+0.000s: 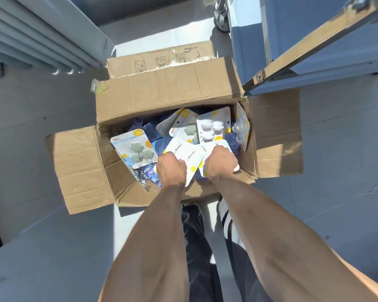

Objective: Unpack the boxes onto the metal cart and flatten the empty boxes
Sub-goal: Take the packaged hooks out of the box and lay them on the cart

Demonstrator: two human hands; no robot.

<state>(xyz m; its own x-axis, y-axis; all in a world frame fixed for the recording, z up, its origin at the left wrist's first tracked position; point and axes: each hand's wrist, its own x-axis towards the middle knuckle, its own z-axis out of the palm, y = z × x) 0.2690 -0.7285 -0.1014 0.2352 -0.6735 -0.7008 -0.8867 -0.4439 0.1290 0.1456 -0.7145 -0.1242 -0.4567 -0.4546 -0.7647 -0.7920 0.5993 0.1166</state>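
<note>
An open brown cardboard box sits on the pale grey floor with all its flaps folded outward, just beside the shiny metal cart frame, whose caster wheel shows beyond the box. Inside lie white blister-card packs, one with three green leaf-shaped hooks near the left wall, amid blue plastic packages. Both hands reach into the box: the left hand is clenched on a white blister card, and the right hand grips a second white card just beside it. A flattened cardboard sheet lies behind the box.
</note>
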